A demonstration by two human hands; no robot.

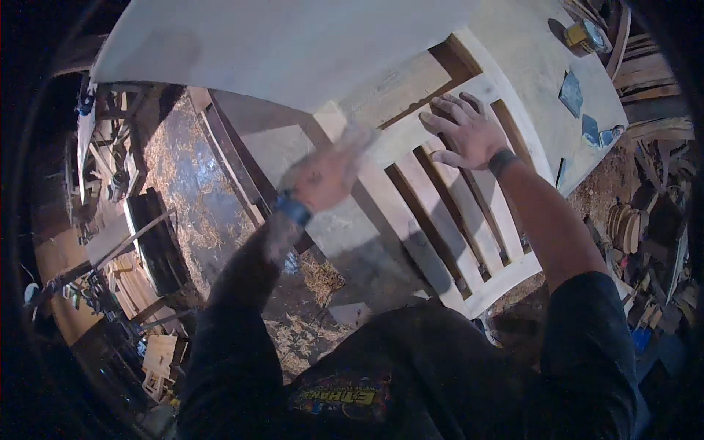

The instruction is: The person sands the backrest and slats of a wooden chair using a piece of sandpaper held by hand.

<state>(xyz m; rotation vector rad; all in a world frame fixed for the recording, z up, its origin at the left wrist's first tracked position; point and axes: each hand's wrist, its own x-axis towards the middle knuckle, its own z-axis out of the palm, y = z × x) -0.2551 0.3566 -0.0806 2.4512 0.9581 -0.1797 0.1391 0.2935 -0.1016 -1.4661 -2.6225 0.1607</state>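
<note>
A pale wooden slatted frame (pixel 473 213), like a chair back, lies in front of me with several slats between its rails. My right hand (pixel 469 136) rests on its upper rail, fingers spread and palm down, holding nothing that shows. At the left end of that rail is my left hand (pixel 326 176), stretched forward and smeared by motion. Whether anything is under or between its fingers cannot be made out.
A large pale board (pixel 279 44) spans the far side. On the worktop (pixel 524 29) at right are a yellow can (pixel 584 37) and torn bluish sheets (pixel 570 94), perhaps sandpaper. Wood shavings (pixel 180 161) litter the floor at left; wood offcuts (pixel 627 227) pile up at right.
</note>
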